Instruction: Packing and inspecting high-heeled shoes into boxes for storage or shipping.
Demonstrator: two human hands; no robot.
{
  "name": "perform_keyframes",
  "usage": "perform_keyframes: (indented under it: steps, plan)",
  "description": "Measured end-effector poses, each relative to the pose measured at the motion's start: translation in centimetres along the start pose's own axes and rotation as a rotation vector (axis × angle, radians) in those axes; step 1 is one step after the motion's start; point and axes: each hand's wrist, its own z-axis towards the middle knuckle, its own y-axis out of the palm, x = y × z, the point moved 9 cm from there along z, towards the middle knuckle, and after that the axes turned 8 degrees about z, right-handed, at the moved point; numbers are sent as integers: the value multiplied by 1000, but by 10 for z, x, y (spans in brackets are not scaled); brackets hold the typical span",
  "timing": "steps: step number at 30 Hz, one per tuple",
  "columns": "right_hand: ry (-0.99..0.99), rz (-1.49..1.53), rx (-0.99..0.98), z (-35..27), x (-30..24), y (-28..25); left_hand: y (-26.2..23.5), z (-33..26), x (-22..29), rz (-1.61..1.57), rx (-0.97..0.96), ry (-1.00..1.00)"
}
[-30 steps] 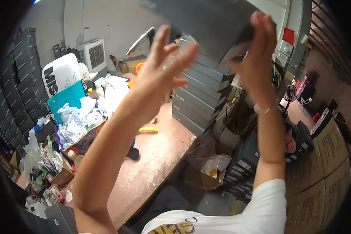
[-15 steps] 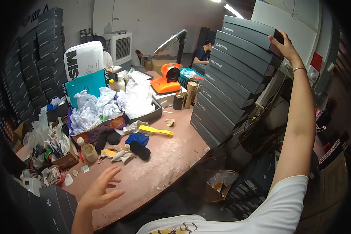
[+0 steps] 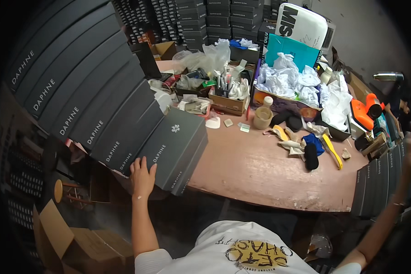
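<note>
My left hand lies flat, fingers apart, against the near end of a dark grey shoe box. That box is the lowest of a leaning row of several like boxes at the table's left. My right forearm rises along the right rim beside another stack of dark boxes. A thin band sits at the wrist, and the hand itself is lost in the dark rim.
The pink table carries a beige cup, a yellow brush, a black roll, white crumpled bags, a teal box and an orange tool. An open cardboard carton stands on the floor at lower left.
The view has swung left from the right stack to the left row of boxes. My left hand, free over the table edge before, now rests on a box end. My right arm stays by the right stack.
</note>
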Motion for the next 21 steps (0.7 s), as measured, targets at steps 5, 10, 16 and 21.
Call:
perform_keyframes:
  steps: [5,10,16,21]
  plan:
    - [425,1256,-952,-196,-296,359,9,29,-25,60,-148,-235]
    - [1098,1971,-1304,-304,-460,417,39,-17,20,-607,-281,-222]
    - [1116,1809,-1033,-358,-274,358,78,-107,165,-812,-299,109]
    - [923,956,-1151,-338,-189,327,187,-179,257,-1547,-868,-557]
